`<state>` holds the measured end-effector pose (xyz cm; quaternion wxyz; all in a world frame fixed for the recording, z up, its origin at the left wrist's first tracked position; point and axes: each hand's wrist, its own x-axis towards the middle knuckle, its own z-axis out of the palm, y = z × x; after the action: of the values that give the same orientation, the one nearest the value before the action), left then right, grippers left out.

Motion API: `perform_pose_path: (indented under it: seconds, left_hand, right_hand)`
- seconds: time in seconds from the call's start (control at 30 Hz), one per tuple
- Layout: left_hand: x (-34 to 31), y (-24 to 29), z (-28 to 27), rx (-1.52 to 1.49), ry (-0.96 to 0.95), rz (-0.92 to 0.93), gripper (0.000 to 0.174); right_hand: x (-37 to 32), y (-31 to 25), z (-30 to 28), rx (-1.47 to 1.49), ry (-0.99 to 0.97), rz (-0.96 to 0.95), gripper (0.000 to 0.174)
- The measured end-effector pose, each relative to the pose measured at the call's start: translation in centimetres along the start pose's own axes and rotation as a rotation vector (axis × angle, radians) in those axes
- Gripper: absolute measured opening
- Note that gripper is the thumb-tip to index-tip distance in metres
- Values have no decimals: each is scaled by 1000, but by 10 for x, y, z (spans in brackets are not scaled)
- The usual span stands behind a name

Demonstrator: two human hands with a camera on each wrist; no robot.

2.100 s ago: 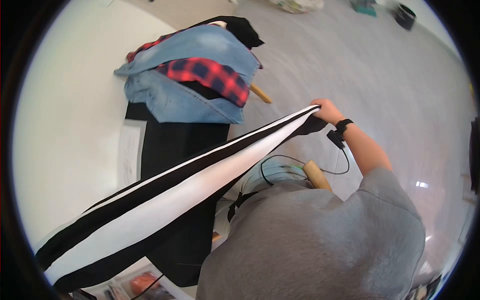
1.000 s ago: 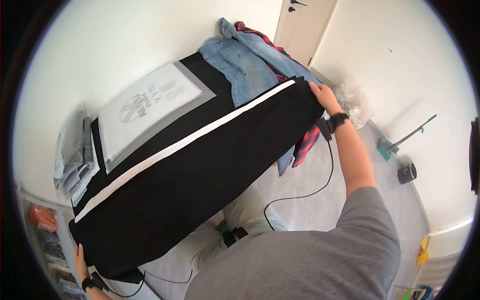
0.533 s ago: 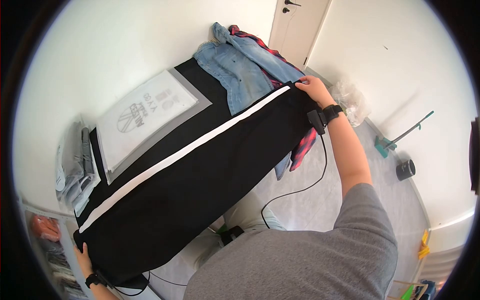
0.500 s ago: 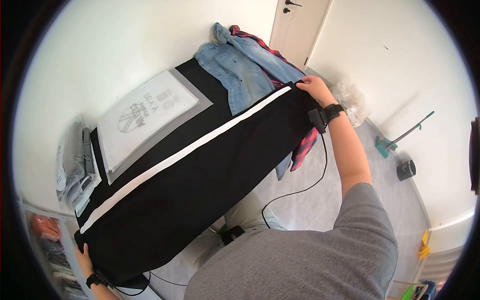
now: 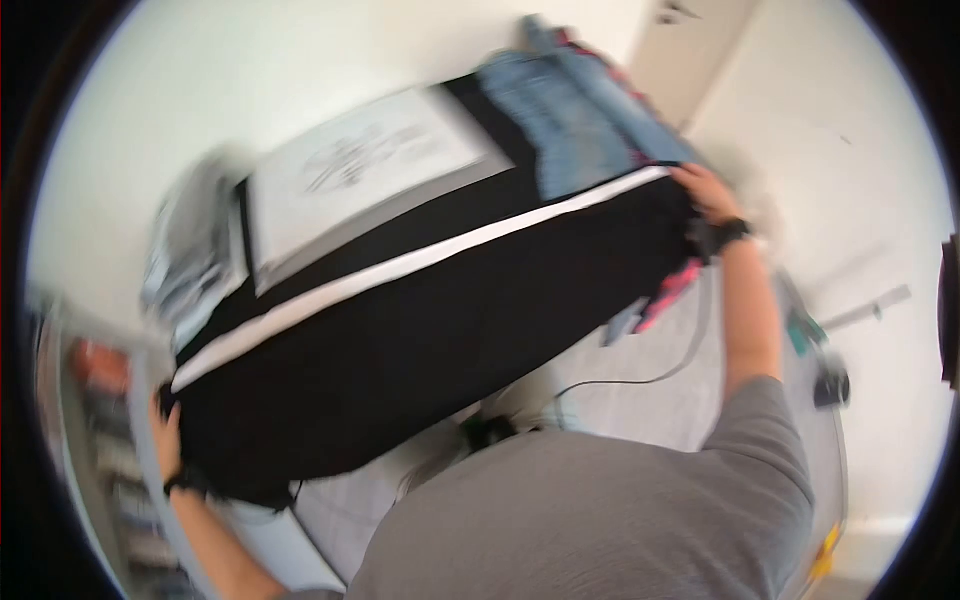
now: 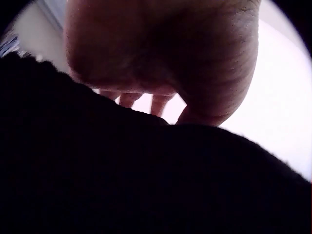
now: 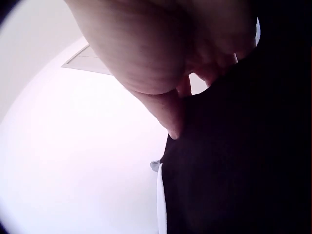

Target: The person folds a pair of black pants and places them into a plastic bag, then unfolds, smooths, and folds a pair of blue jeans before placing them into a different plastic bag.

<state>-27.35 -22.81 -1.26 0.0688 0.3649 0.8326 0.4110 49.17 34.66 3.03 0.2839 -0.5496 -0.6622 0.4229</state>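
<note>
Black track pants (image 5: 430, 330) with a white side stripe (image 5: 430, 262) stretch lengthwise between my two hands, in front of the black-topped table. My left hand (image 5: 167, 435) grips the end at lower left; in the left wrist view its thumb and fingers go to either side of a gathered black edge. At the far end, by the jeans, my right hand (image 5: 708, 192) pinches the other end. The right wrist view shows the right thumb (image 7: 168, 114) on the near face of the black cloth, the other fingers partly hidden behind it.
Flat printed clear bags (image 5: 360, 165) lie on the table, with grey bagged items (image 5: 200, 235) at its left end. Blue jeans (image 5: 560, 120) and a red plaid garment (image 5: 668, 295) drape over the far end. Shelves (image 5: 120, 440) stand at left; a cable (image 5: 640, 381) hangs by my right arm.
At first the pants were a narrow, slanting strip held up by my right hand; then they spread wide, stripe along the top. Lately the view has turned and the held pants stay stretched.
</note>
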Motion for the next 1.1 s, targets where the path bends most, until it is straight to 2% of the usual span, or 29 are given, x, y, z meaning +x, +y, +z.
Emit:
perform_pose_path:
  seconds: [0.07,0.1,0.13,0.17,0.23,0.27,0.37,0.43,0.47,0.53,0.57,0.6,0.63,0.67,0.7,0.73,0.8,0.83,0.87,0.9,0.93,0.97,1.0,1.03,1.07,1.1]
  left_hand:
    - [-6,45,6,252,-48,94,51]
    - [2,37,6,223,-80,76,46]
    - [-1,60,12,309,-124,173,39]
    - [9,42,12,324,-157,289,34]
    - [16,34,15,412,-130,315,35]
    - [14,39,21,396,-63,253,33]
    - [20,34,18,462,-82,274,25]
    - [27,41,11,354,-149,20,17]
    - [30,42,12,348,-158,30,17]
    - [37,35,7,214,-57,-45,16]
    - [42,27,3,303,-125,-100,25]
    - [39,28,8,305,-126,-102,25]
    - [34,27,14,362,-82,-154,35]
    - [29,28,17,420,-35,-207,45]
    - [29,29,15,409,-86,-299,66]
    - [26,29,13,412,-81,-307,66]
    - [19,30,8,171,-90,-405,67]
    - [15,29,4,171,-84,-413,67]
    - [12,28,0,28,-95,-546,66]
    - [8,27,-3,-120,-106,-676,65]
    - [4,28,-4,-122,-103,-680,65]
    - [0,30,-2,-86,-131,-619,62]
    - [-4,32,0,-52,-160,-557,60]
    - [-7,33,1,-53,-161,-558,60]
    - [-8,35,3,-121,-84,-456,56]
    - [-10,37,4,-187,-10,-355,53]
  right_hand:
    - [-19,-22,6,84,-16,63,36]
    - [-16,-21,2,103,-2,90,37]
    - [4,0,-9,221,-104,37,38]
    - [29,29,-26,315,-221,-7,40]
    - [40,36,-36,329,-270,23,37]
    - [40,32,-32,334,-290,10,37]
    - [34,25,-31,271,-251,56,32]
    - [46,36,-30,203,-210,87,32]
    - [51,42,-34,137,-182,118,32]
    - [45,36,-29,138,-136,131,32]
    - [46,36,-27,150,-126,152,32]
    - [50,41,-27,163,-119,173,33]
    - [52,46,-28,162,-122,176,33]
    - [55,49,-30,145,-123,133,35]
    - [57,48,-28,128,-126,88,38]
    - [58,48,-27,128,-135,86,38]
    - [51,43,-29,215,-141,216,46]
    - [47,39,-27,203,-138,235,52]
    - [43,35,-24,200,-147,234,52]
    - [37,27,-20,87,-81,226,52]
    - [28,15,-12,-24,-12,217,52]
    - [18,5,-2,-149,89,90,49]
    - [20,1,-1,-150,88,89,49]
    - [24,-3,0,-354,176,-165,49]
    - [28,-9,0,-556,264,-420,48]
    - [26,-23,-4,-707,341,-484,48]
